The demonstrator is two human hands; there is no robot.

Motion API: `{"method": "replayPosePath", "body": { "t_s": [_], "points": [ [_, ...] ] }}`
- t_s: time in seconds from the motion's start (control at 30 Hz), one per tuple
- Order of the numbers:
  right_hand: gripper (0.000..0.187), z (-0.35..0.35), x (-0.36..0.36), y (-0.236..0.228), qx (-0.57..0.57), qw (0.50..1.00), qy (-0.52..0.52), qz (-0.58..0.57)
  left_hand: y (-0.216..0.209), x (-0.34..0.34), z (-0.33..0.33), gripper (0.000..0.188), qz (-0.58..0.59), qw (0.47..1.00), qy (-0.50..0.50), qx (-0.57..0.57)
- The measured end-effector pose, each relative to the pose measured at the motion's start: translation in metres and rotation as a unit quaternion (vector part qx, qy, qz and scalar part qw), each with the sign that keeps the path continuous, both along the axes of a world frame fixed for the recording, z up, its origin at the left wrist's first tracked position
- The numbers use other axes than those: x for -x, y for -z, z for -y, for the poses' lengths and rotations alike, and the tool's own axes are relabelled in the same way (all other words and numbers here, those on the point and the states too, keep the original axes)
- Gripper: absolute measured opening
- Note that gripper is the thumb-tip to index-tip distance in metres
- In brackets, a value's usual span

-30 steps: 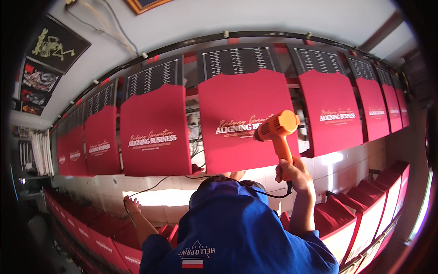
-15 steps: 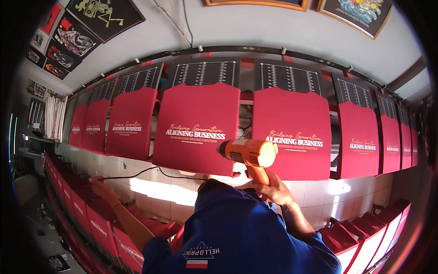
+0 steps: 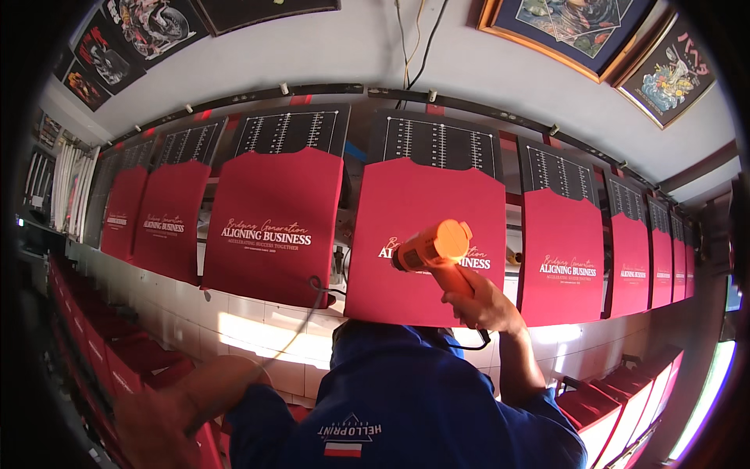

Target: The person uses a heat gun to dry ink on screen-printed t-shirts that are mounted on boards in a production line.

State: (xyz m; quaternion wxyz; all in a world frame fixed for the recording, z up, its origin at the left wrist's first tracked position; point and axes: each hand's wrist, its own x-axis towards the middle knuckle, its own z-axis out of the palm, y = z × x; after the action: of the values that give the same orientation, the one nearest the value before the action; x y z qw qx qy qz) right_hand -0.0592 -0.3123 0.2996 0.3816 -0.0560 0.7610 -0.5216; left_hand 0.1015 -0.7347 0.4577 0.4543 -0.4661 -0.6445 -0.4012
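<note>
My right hand point(image 3: 486, 303) is wrapped round the handle of an orange heat gun point(image 3: 439, 244). The gun's dark nozzle points left, in front of the white print on a red T-shirt point(image 3: 433, 195), and hides part of that print. This shirt is stretched over a dark printing board point(image 3: 441, 143) marked with white scales. At the lower left, my left hand point(image 3: 156, 426) is smeared by motion, so its fingers cannot be made out. A thin power cord point(image 3: 301, 328) loops from below the boards down to my left forearm.
More red printed shirts on boards point(image 3: 266, 211) stand in a curved row to both sides. Other rows of red shirts lie at lower left point(image 3: 117, 352) and lower right point(image 3: 617, 395). A pale tiled floor point(image 3: 273, 336) shows between the rows. Framed pictures point(image 3: 578, 31) hang on the wall.
The view has shifted right along the row, and the heat gun now stands before one shirt's print instead of between two shirts. My left hand has swung down toward the lower left.
</note>
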Motion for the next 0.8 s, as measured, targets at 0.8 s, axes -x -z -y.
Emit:
{"method": "replayPosePath", "body": {
  "t_s": [0.8],
  "points": [
    [0.038,0.099,0.008,0.004,-0.074,0.995,0.052,0.045,-0.060,0.043,0.015,0.037,0.138,0.906,0.090,0.391]
  ]
}}
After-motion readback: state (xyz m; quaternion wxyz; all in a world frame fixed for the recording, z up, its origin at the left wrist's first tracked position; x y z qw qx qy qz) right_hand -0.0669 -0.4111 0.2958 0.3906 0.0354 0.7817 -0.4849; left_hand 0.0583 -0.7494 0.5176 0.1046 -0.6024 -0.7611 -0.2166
